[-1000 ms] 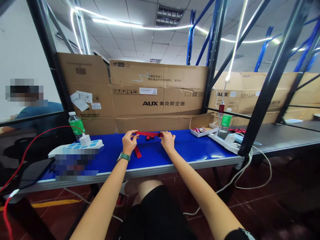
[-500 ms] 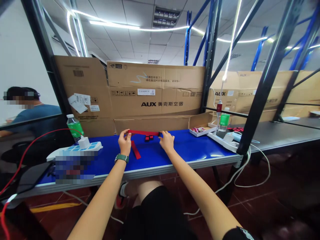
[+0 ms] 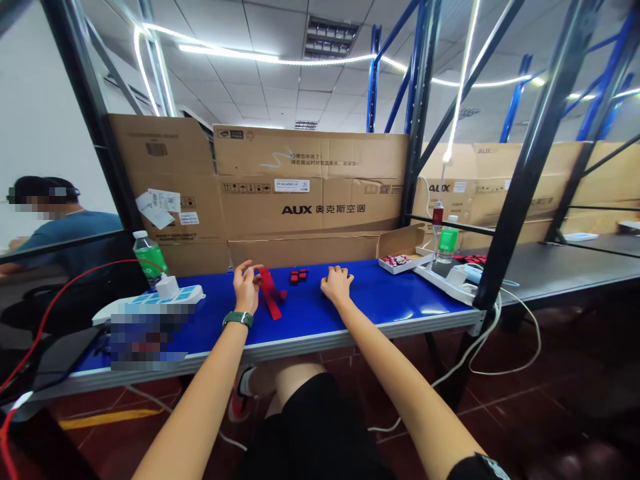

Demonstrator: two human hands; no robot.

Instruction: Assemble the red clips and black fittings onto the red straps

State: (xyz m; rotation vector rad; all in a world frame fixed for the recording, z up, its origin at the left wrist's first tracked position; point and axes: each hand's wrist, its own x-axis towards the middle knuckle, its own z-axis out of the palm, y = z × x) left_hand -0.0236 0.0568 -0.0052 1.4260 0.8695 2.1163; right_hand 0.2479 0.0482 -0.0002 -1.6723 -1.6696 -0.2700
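My left hand (image 3: 246, 287), with a green watch band (image 3: 238, 319) at the wrist, pinches one end of a red fabric strap (image 3: 268, 283). The strap hangs down from the fingertips, and its lower part is smeared by motion. Beneath and beside it, a second flat red strip (image 3: 275, 309) lies on the blue tabletop. My right hand (image 3: 337, 285) is over the table to the right, its fingers bent and slightly apart, with nothing visible in them. Between the hands, farther back, sit small red and black pieces (image 3: 299, 276).
A shallow open box (image 3: 396, 268) of small colourful items stands at the right back. Power strips (image 3: 150, 301) lie at both ends of the blue table (image 3: 385, 300). A bottle (image 3: 149, 257) stands at left; cardboard panels (image 3: 320, 160) form the back. A co-worker (image 3: 75, 233) sits at far left.
The red strap was stretched level between both hands. My right hand has let go of its dark end, and the strap now droops from my left hand.
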